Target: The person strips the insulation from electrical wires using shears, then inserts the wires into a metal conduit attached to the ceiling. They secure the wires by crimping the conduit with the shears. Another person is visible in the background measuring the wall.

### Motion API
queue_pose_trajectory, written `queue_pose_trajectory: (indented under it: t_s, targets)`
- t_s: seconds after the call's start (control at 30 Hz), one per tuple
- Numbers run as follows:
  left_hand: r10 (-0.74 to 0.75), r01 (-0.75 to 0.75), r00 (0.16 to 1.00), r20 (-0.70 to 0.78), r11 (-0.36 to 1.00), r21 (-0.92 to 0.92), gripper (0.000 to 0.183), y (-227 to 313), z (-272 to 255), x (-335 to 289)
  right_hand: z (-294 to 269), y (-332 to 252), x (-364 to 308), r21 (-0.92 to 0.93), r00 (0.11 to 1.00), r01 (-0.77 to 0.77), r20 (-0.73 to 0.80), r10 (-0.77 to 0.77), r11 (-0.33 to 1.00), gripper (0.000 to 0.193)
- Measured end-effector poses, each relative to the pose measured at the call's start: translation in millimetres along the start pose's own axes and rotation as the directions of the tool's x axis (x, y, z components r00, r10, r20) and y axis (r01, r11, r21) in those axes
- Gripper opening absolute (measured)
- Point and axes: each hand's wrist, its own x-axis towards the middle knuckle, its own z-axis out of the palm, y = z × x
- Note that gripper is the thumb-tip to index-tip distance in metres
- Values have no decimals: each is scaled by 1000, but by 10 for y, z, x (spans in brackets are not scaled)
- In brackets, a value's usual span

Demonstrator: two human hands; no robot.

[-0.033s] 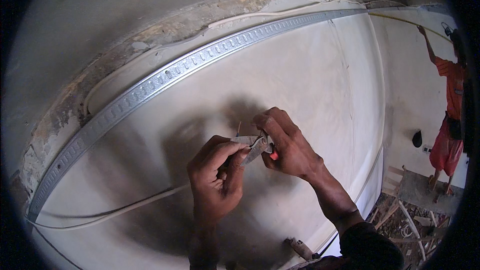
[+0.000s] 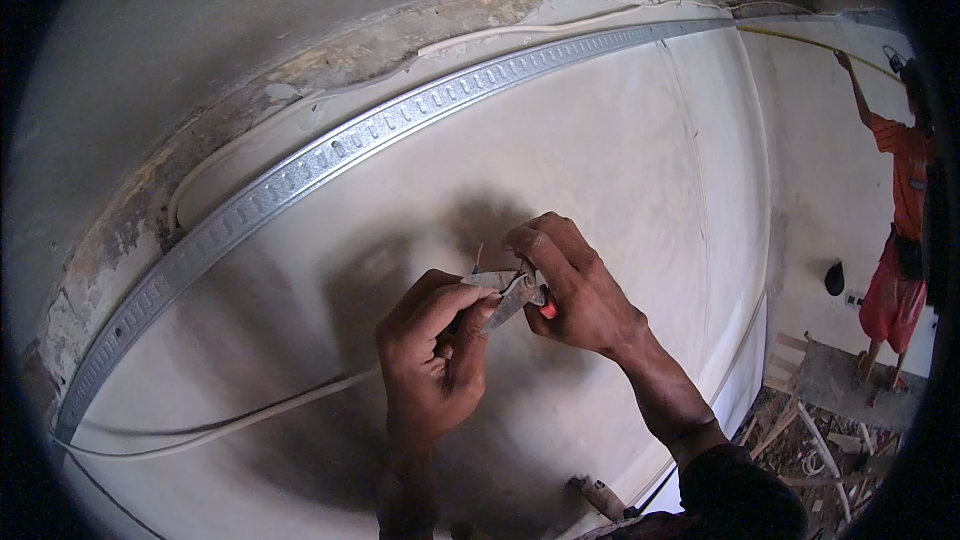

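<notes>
A pale wall (image 2: 590, 150) bears a long metal strip (image 2: 340, 148); at right, a co-worker (image 2: 908, 180) reaches up. A white cable (image 2: 280, 406) leads toward the person's left hand (image 2: 432, 355), pinched on the head of the pliers (image 2: 522, 288); the right hand (image 2: 585, 295) clasps their handle end. They bridge both hands, before the wall. A thin wire (image 2: 478, 258) pokes up beside them.
</notes>
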Motion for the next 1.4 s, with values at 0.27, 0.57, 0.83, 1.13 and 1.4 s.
queue_pose_trajectory:
  t_s: [0.27,0.57,0.83,1.13,1.4]
  targets:
    - [-50,51,997,58,998,-21,9,50,-34,-33,9,29,-33,-2,999,47,7,-47,999,65]
    - [-140,120,976,164,985,126,15,174,20,15,-69,-110,-15,202,976,-206,118,185,957,52]
    - [-102,52,984,146,949,310,25,53,126,-14,-168,-257,-47,394,900,-408,322,293,823,38]
    - [-124,113,991,44,973,203,12,78,153,-45,-128,-209,-105,534,867,-468,430,251,704,33]
    - [10,-2,999,-31,968,249,10,100,157,-77,-260,-263,-73,614,710,-697,513,483,372,21]
